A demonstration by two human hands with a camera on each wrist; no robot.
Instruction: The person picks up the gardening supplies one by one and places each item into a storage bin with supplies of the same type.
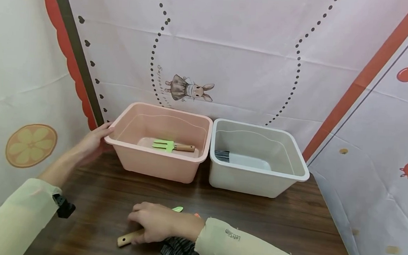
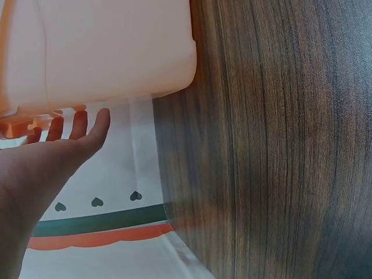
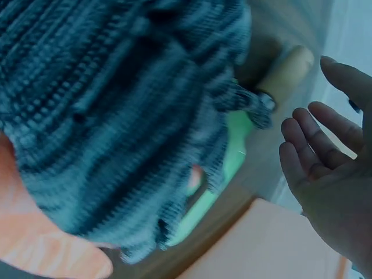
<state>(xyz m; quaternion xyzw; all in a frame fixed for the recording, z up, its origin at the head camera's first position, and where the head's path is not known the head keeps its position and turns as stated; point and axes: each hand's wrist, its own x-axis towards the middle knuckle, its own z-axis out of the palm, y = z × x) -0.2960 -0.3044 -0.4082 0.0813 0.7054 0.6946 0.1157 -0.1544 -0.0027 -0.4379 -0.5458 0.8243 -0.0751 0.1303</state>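
Note:
My left hand [image 1: 92,142] touches the left end of the pink bin [image 1: 156,161], fingertips at its rim. In the left wrist view, the fingers [image 2: 79,125] of that hand reach up beside the bin's wall. My right hand [image 1: 159,222] is over a green garden trowel with a wooden handle [image 1: 127,240], which lies on the table. The right wrist view shows relaxed fingers and a thumb apart from the handle [image 3: 288,75]. A dark striped knit glove with orange parts [image 1: 182,251] lies under the right forearm and hides part of the green blade [image 3: 232,145].
Inside the pink bin lies a green hand fork [image 1: 169,146] with a wooden handle. To its right stands a light grey bin [image 1: 246,181] with a dark striped thing [image 1: 222,156] partly hidden by its front wall. Printed cloth [image 1: 228,66] hangs behind the dark wooden table [image 1: 94,199].

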